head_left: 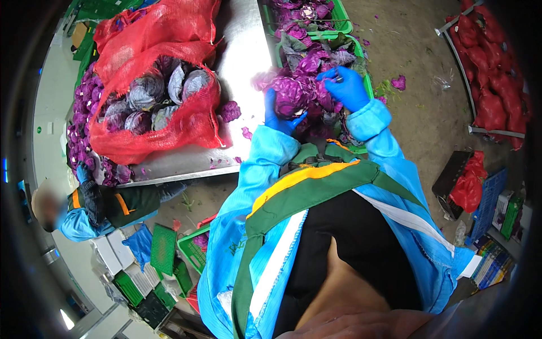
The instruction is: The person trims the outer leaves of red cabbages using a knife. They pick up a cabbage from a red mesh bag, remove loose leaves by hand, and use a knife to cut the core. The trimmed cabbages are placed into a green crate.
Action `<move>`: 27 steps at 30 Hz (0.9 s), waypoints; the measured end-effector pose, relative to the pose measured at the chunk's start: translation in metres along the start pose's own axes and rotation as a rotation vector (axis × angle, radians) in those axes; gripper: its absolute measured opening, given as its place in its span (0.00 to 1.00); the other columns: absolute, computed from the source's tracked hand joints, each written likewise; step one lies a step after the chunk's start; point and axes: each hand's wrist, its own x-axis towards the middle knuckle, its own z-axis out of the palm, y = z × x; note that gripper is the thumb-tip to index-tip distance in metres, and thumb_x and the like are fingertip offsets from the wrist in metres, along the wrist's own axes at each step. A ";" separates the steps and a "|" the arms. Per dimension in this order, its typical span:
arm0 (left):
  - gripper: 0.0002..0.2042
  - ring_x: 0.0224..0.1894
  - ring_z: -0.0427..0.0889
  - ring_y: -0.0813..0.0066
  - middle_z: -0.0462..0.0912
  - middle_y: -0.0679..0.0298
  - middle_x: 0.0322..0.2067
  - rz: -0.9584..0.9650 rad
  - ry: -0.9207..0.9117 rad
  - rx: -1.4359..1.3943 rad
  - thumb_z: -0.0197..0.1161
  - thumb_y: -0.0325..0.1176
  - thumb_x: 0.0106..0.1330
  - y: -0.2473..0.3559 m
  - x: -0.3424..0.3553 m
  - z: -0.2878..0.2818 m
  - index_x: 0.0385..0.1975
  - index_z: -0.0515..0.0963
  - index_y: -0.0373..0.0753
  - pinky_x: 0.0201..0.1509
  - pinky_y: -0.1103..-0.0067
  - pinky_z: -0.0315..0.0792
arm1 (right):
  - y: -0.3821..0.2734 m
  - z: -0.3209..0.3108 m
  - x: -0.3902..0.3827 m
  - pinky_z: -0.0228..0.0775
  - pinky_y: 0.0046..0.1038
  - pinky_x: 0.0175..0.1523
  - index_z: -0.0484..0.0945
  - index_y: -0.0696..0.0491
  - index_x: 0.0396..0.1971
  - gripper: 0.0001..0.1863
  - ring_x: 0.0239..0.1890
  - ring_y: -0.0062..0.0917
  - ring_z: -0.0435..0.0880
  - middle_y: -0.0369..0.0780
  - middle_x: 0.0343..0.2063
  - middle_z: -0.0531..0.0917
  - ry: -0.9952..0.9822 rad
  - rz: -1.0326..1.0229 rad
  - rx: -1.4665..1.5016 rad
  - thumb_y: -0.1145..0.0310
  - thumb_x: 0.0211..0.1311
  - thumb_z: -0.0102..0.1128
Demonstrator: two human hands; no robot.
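Nearest the camera is the wearer's clothing: a black top (350, 248), a light-blue coat (223, 237) with white bands, and a dark-green apron (322, 189) edged in orange. Beyond it stands a smooth, reflective metal worktop (244, 51), with purple leaf scraps along its near edge. Grey-brown floor (412, 133) to the right is dirty and littered with leaf pieces. At far right, a metal-framed rack (473, 110) carries filled red sacks (497, 73). At left, before a pale wall (53, 104), a co-worker (127, 209) reaches a blue-gloved hand (84, 172) to a heap of small purple heads (83, 118).

Upon the worktop lies a coarse red mesh sack (155, 148), gaping to show round, grey-purple cabbages (145, 92) with a dull surface. Green plastic crates (367, 82) beside the worktop hold curled, glossy purple leaves (313, 61).

One rounded, vivid-purple cabbage head (291, 97) is held above the nearer crate, by the worktop edge. The blue-gloved left hand (280, 117) has its fingers clamped around the head's left side and underside. Fingers of the blue-gloved right hand (349, 89) are bent close together at its right, beside loose leaf; whether they grip it cannot be told.
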 end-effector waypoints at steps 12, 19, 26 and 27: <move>0.40 0.61 0.68 0.57 0.67 0.60 0.60 -0.009 -0.097 -0.001 0.60 0.63 0.53 -0.003 -0.008 0.000 0.64 0.59 0.51 0.55 0.55 0.69 | -0.014 0.031 -0.006 0.74 0.26 0.41 0.76 0.60 0.46 0.26 0.35 0.24 0.81 0.42 0.34 0.83 -0.084 -0.068 0.108 0.59 0.52 0.70; 0.39 0.56 0.72 0.59 0.69 0.55 0.55 0.365 -0.091 0.321 0.73 0.36 0.50 0.001 -0.009 -0.004 0.62 0.57 0.42 0.57 0.65 0.72 | 0.004 0.003 0.006 0.71 0.23 0.28 0.74 0.56 0.50 0.25 0.23 0.19 0.78 0.39 0.37 0.82 0.092 -0.116 0.209 0.62 0.54 0.68; 0.52 0.58 0.70 0.62 0.66 0.53 0.57 0.761 -0.055 0.621 0.80 0.32 0.39 -0.011 0.003 -0.007 0.65 0.51 0.34 0.61 0.69 0.68 | -0.037 0.013 -0.019 0.76 0.31 0.38 0.72 0.45 0.56 0.30 0.35 0.34 0.84 0.42 0.43 0.82 -0.044 -0.221 -0.308 0.60 0.50 0.68; 0.52 0.57 0.70 0.62 0.65 0.53 0.57 0.774 -0.054 0.653 0.80 0.32 0.39 -0.011 0.004 -0.009 0.64 0.51 0.34 0.60 0.68 0.68 | -0.037 0.015 -0.017 0.76 0.32 0.38 0.73 0.45 0.55 0.29 0.36 0.35 0.84 0.43 0.41 0.82 -0.033 -0.288 -0.342 0.60 0.50 0.67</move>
